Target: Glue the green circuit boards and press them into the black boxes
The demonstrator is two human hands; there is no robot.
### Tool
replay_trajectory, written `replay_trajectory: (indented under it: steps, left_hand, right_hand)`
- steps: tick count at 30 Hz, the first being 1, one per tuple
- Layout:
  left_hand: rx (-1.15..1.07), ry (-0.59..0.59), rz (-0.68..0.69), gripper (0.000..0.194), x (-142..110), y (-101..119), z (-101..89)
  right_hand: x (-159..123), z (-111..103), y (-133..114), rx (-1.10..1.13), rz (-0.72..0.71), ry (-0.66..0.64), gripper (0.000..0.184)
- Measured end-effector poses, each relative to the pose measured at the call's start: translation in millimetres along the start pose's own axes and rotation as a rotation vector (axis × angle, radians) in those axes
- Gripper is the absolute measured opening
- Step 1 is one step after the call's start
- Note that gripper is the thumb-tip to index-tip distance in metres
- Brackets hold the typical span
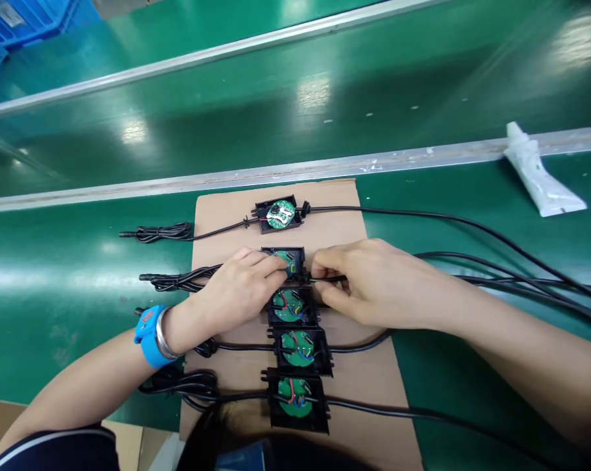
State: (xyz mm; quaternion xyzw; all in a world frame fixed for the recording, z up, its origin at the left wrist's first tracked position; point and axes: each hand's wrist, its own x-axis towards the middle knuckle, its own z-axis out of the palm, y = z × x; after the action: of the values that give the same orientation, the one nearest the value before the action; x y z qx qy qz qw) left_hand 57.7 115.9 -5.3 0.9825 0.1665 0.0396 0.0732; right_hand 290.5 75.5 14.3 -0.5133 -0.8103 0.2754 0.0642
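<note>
Several black plastic housings, each with a round green circuit board inside, lie in a column on a sheet of cardboard [374, 392]. My left hand [246, 284] is closed over the left side of the second housing from the top [298, 256], its fingertips by the circuit board [291, 263]. Just right of that housing, my right hand [368, 281] pinches a black cable [330, 279] between thumb and fingers. Directly below is another housing [292, 317] with red and blue wires on its board. The top housing [279, 214] has white material on its board.
Coiled black cables [165, 231] lie left of the housings, and long cables [452, 218] run off to the right. A white tube [540, 173] rests by the metal rail [403, 157]. Lower housings [302, 350] are close to my forearms. Blue crates [35, 23] stand at the far left.
</note>
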Motion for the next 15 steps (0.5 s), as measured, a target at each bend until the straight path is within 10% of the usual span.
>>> replay_trajectory:
  steps: [4, 10, 15]
  left_hand:
    - [-0.010, 0.027, 0.012, 0.023, 0.1, 1.3, 4.0]
    - [-0.010, 0.022, 0.005, 0.022, 1.1, 2.9, 6.3]
    - [0.031, 0.010, -0.030, 0.029, 2.5, 5.2, 2.4]
  right_hand:
    - [0.2, 4.2, -0.3, -0.012, -0.050, -0.038, 0.016]
    - [-2.4, 37.8, 14.1, -0.158, -0.215, 0.424, 0.021]
    - [-0.1, 47.0, 21.5, -0.267, -0.213, 0.453, 0.021]
